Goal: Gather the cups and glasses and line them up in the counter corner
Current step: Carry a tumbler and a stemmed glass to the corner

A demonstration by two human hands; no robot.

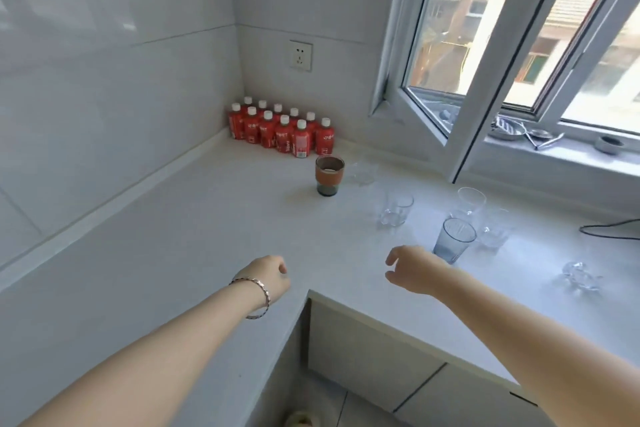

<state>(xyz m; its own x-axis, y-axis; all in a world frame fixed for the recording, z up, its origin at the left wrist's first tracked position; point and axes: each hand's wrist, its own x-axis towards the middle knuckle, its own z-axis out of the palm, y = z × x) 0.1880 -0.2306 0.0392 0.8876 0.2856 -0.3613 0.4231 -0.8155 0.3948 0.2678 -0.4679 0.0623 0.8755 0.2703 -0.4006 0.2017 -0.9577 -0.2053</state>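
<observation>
White L-shaped stone counter (pixel 207 218), corner against tiled walls, window to the right.

Containers:
- Opaque tumbler with an orange-brown upper band and dark green base (pixel 329 175), upright, near the corner; interior shows a pale surface low inside, nature not discernible.
- Low clear glass (pixel 362 173), just beside the tumbler on its right; faint, contents not discernible.
- Short clear glass tumbler (pixel 395 209), upright, appears empty, standing apart toward the middle of the counter.
- Tall clear glass (pixel 469 203), upright, appears empty.
- Blue-tinted tapered glass (pixel 453 244), upright, appears empty, just in front of the tall clear glass.
- Clear faceted glass (pixel 495 229), right of the blue-tinted glass, close to it.
- Small clear cut-glass piece (pixel 580 276), alone near the counter's right front; shape unclear.

Other stock:
- Twelve or so small red-labelled bottles with white caps (pixel 280 128), packed in rows in the corner itself; white lettering on labels, too blurred to read.
- White wall socket (pixel 300 55) above the bottles.
- Metal dish and utensils (pixel 512 128) on the window sill.
- Black cable (pixel 609 227) at the right edge.

Hands:
- Left hand (pixel 268 279), silver chain bracelet (pixel 258 298) at the wrist, fingers curled in loosely, holding nothing, over the counter's inner front edge.
- Right hand (pixel 414 270), fingers spread apart and empty, just beside the blue-tinted glass; contact cannot be confirmed.
</observation>
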